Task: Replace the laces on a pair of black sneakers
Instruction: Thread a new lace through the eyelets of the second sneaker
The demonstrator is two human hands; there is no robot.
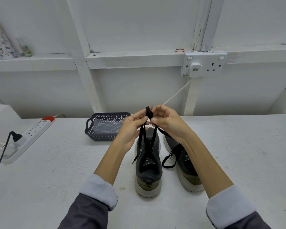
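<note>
Black lace (141, 135): 2 strands rise from the eyelet area of the left sneaker (148, 167) to a small folded bunch held between both hands, directly above the shoe's toe half. Left hand (131, 128): fingers curled, thumb and fingertips pinching the lace from the left. Right hand (168, 123): fingers curled, pinching the same bunch from the right; the 2 hands nearly touch. A further strand leaves the underside of the right hand and slants down to the right; where it ends cannot be told.

The left sneaker stands upright on the white table (56, 162) below the hands, heel toward the viewer. The right sneaker (182, 166) stands just beside it under the right forearm, which partly covers it; a loose lace loop (168, 163) hangs over its inner side.

Beyond the left hand, touching nothing, sits a dark perforated basket (97, 137) holding clear plastic. Far to the left of the hands lies a white power strip (31, 134) with 1 black plug. Above the right hand, a double wall socket (205, 64) is mounted on the white wall.
</note>
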